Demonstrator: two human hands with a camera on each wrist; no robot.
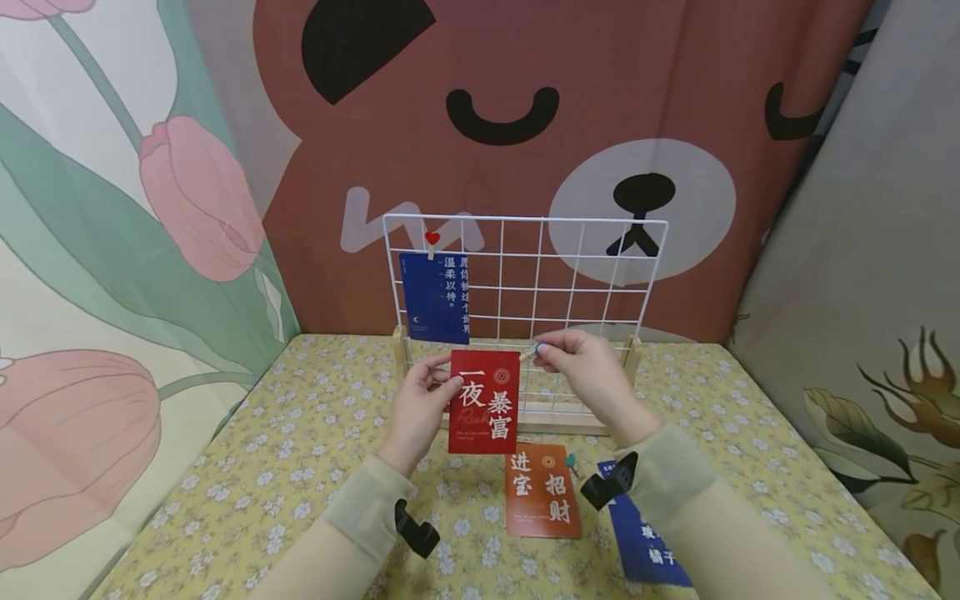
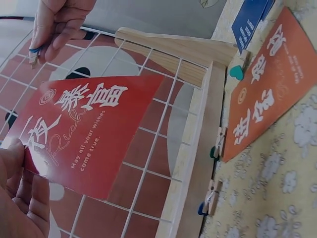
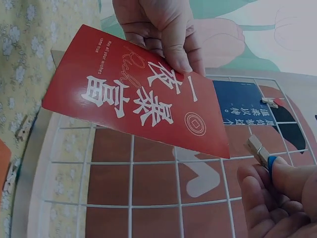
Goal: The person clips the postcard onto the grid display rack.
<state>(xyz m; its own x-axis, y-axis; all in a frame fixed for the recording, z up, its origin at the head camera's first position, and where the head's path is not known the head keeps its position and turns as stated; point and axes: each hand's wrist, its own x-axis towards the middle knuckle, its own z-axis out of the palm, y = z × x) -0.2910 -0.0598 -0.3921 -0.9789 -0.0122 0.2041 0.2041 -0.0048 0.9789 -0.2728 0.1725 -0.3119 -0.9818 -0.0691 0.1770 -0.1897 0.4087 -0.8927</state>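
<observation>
My left hand (image 1: pixel 422 410) grips a red card (image 1: pixel 468 442) with white characters by its left edge, thumb across the front. The card is held up in front of a white wire grid rack (image 1: pixel 517 318). Between thumb and fingers my right hand (image 1: pixel 588 373) pinches a small wooden clothespin (image 3: pixel 257 148) with a blue piece on it. Its tip points at the card's upper right corner, with a small gap showing in the right wrist view. Behind, a blue card (image 1: pixel 431 300) hangs on the grid's upper left from a clothespin with a red heart (image 1: pixel 432 238).
An orange card (image 1: pixel 543 521) lies on the flowered tablecloth (image 1: pixel 285 467) before the rack, a teal heart clothespin (image 2: pixel 237 73) beside it. More clothespins (image 2: pixel 214 194) lie along the rack's wooden base (image 2: pixel 198 148). Another blue card (image 1: pixel 637 550) is partly under my right forearm.
</observation>
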